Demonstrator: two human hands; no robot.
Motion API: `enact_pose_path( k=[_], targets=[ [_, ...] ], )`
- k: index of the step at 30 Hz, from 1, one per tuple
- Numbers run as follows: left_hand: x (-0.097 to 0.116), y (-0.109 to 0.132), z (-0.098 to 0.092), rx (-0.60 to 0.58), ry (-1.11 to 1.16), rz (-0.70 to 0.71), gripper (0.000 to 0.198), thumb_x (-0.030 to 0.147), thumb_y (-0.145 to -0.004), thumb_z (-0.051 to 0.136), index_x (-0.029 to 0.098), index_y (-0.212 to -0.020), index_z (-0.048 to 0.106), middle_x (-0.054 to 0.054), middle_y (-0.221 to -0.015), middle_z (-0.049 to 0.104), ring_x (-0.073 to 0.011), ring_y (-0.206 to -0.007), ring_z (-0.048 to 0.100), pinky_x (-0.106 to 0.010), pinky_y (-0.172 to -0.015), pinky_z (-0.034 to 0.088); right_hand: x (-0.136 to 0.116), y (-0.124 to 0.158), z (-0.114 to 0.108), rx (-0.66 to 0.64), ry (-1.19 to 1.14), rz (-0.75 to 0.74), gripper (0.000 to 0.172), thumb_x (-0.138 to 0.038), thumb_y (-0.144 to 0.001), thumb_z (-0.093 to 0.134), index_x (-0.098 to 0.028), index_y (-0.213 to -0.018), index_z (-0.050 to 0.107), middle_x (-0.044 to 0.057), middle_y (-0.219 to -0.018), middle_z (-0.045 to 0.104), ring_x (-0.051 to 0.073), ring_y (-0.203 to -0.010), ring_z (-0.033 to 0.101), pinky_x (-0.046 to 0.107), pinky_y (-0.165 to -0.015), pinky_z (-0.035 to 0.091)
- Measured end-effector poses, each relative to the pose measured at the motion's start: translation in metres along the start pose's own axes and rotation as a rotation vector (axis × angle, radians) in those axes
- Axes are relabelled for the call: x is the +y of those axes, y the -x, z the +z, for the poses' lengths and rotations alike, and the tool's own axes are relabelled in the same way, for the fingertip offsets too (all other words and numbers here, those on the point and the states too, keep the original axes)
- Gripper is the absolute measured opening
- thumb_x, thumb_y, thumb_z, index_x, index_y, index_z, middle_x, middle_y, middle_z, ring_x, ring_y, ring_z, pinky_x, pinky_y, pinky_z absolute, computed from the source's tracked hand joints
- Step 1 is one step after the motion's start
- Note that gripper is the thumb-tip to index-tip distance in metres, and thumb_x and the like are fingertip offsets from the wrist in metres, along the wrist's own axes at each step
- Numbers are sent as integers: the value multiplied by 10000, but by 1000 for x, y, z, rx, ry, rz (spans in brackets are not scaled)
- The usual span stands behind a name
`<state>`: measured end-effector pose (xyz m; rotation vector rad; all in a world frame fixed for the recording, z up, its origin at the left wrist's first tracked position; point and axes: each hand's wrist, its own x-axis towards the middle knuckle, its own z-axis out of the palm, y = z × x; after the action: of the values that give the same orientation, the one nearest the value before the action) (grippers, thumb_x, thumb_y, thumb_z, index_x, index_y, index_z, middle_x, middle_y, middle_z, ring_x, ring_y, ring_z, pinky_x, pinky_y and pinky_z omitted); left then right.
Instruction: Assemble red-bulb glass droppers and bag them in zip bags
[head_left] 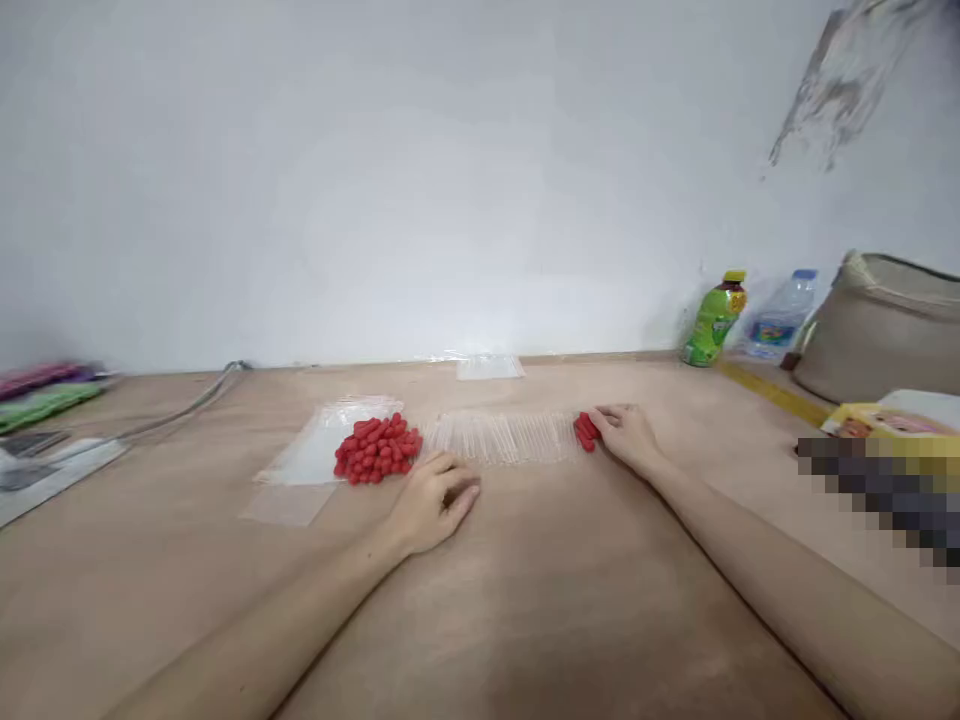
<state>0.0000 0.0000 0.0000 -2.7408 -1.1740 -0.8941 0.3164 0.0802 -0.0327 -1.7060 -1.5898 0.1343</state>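
Note:
A row of thin clear sticks or strips (502,438) lies side by side across the middle of the wooden table. At its right end sit a few small red oblong pieces (586,432), with the fingertips of my right hand (628,435) closed on one of them. My left hand (437,503) rests on the table just below the row's left end, loosely curled, thumb apart from the fingers and nothing visible in it. Close behind its knuckles is a heap of similar red pieces (377,448), partly on a clear plastic bag (307,450).
Against the wall at right stand a green drink bottle (712,322) and a clear water bottle (780,315), near a beige fabric bin (885,335). A grey cable (187,408) crosses the left side. A white flat sheet (490,367) lies at the table's back edge.

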Motion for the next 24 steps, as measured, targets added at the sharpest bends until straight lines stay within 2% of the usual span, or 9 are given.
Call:
enact_pose_path(
  k=[5,9,13,19,24],
  targets=[
    [0,-16,10,134,-193,-135,192,288,-797,474,194,-856,631,-51,-829,570,-203,-833,482,-355,-756,345,-1,-3,-1,-23,-16,22,296,-325,-743,470,-124,-825,671,103,-838,661,211,-797,590,282,-683,435],
    [-2,-34,19,182,-305,-211,191,302,-796,469,208,-857,625,-50,-860,584,-223,-871,478,-377,-750,315,-3,-2,-4,-27,-47,32,243,-289,-743,465,-145,-784,656,65,-773,664,170,-675,589,260,-609,425],
    [-6,-45,26,209,-362,-293,212,306,-810,436,214,-867,618,-51,-881,604,-235,-880,479,-386,-733,298,-5,0,-6,6,-57,33,225,-273,-740,462,-154,-742,653,48,-725,658,162,-654,580,259,-602,414],
    [-15,-49,24,150,-435,-415,274,386,-783,437,193,-863,614,-78,-889,610,-264,-879,480,-416,-768,279,-4,0,-4,48,-47,-2,272,-302,-745,465,-151,-844,669,66,-822,637,164,-679,566,273,-642,419],
    [-18,-52,21,88,-453,-476,306,414,-757,437,175,-808,621,-99,-872,606,-279,-905,469,-405,-768,288,-4,1,-5,69,-5,-70,311,-338,-772,432,-168,-847,681,61,-736,592,173,-680,542,291,-670,408]
  ],
)
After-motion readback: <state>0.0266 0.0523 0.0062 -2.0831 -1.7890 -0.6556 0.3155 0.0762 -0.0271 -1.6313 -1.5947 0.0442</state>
